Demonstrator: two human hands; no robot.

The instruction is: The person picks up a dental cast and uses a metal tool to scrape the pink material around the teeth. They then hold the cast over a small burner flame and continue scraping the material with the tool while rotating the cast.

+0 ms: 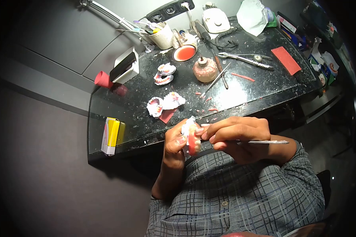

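My left hand point(176, 144) is wrapped round a dental model point(193, 143) with a pink-red wax base and a row of pale teeth, held just off the desk's front edge. My right hand point(241, 136) is closed on a thin metal tool point(269, 142), whose handle end sticks out to the right. The fingertips of my right hand are at the teeth of the model. The tool's other end is hidden by the fingers. Beyond my hands, two white plaster pieces point(173, 101) lie on the desk beside a small red wax piece point(168, 115).
On the black desk point(136, 106) stand a plaster model pair point(164, 74), a burner jar point(205, 70), a red wax dish point(184, 52) and a tool cup point(162, 36). Pliers point(247, 59) and a red wax sheet point(286, 60) lie right; a yellow-white box point(110, 135) stands left.
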